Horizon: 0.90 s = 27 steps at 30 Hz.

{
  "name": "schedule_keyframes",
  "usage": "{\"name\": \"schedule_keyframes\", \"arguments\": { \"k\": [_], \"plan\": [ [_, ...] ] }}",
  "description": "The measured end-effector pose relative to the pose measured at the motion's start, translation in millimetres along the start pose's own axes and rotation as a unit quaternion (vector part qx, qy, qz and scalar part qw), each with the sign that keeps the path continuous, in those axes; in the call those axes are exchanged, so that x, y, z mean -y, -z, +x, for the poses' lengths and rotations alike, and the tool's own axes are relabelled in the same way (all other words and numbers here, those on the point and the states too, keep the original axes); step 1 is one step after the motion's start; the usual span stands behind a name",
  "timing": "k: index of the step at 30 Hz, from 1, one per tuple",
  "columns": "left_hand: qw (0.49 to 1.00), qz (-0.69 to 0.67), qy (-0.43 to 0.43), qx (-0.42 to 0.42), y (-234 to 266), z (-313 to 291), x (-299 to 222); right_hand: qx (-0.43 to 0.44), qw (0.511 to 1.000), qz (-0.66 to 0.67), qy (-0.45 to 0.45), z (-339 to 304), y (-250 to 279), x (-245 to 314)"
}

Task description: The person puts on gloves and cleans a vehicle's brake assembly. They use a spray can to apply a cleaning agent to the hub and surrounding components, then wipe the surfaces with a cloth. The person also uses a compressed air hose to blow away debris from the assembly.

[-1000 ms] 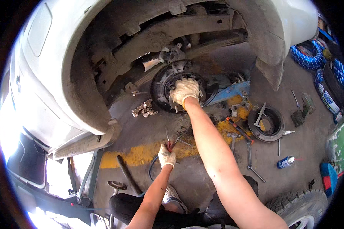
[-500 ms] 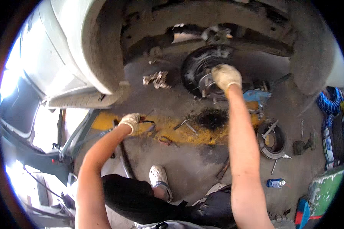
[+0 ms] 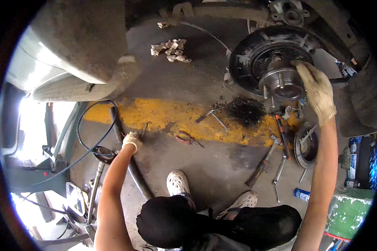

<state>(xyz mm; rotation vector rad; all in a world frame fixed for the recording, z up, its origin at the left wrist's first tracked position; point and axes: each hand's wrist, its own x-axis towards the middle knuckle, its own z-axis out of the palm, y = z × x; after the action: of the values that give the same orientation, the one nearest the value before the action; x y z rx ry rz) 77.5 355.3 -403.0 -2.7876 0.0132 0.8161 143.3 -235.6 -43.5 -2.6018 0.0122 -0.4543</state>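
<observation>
My left hand [image 3: 132, 141], in a pale work glove, is closed low over the floor. A thin metal shaft [image 3: 145, 129] sticks up from it; the handle is hidden in the fist. Up on the right my gloved right hand [image 3: 318, 85] grips the side of a wheel hub [image 3: 276, 81] with several studs. Its fingertips lie over the hub's rim and are partly hidden. Behind the hub is a round black backing plate [image 3: 243, 62]. On the floor between my hands lie red-handled pliers [image 3: 189, 139] and a T-shaped wrench [image 3: 213, 116].
A hammer [image 3: 264, 161], a ratchet wrench [image 3: 279, 175] and a brake disc [image 3: 299, 148] lie near my right forearm. A dark bar [image 3: 136, 175] and a black hose [image 3: 80, 129] are at left. Crumpled paper [image 3: 171, 49] lies under the car. A green container [image 3: 349, 213] stands at right.
My view has shifted, bringing the hub and the floor tools nearer. My right hand has moved to the hub's right side. The left hand remains low with the thin-shafted tool.
</observation>
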Motion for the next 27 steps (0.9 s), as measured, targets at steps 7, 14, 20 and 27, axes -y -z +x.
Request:
{"name": "schedule_keyframes", "arguments": {
  "k": [7, 14, 20, 27],
  "plan": [
    [0.969, -0.027, -0.216, -0.121, 73, 25, -42, -0.055, 0.997, -0.008, -0.056, -133, -40, -91],
    [0.948, -0.301, -0.101, 0.002, 127, 54, -211, 0.359, 0.933, -0.004, -0.023, -280, -158, -102],
    [0.988, -0.037, -0.141, -0.046, 120, 69, -272, 0.430, 0.902, -0.014, 0.031, -270, -180, -101],
    [0.995, -0.005, -0.104, 0.004, 125, 25, -222, 0.318, 0.945, 0.051, -0.063, -276, -176, -153]
  ]
}}
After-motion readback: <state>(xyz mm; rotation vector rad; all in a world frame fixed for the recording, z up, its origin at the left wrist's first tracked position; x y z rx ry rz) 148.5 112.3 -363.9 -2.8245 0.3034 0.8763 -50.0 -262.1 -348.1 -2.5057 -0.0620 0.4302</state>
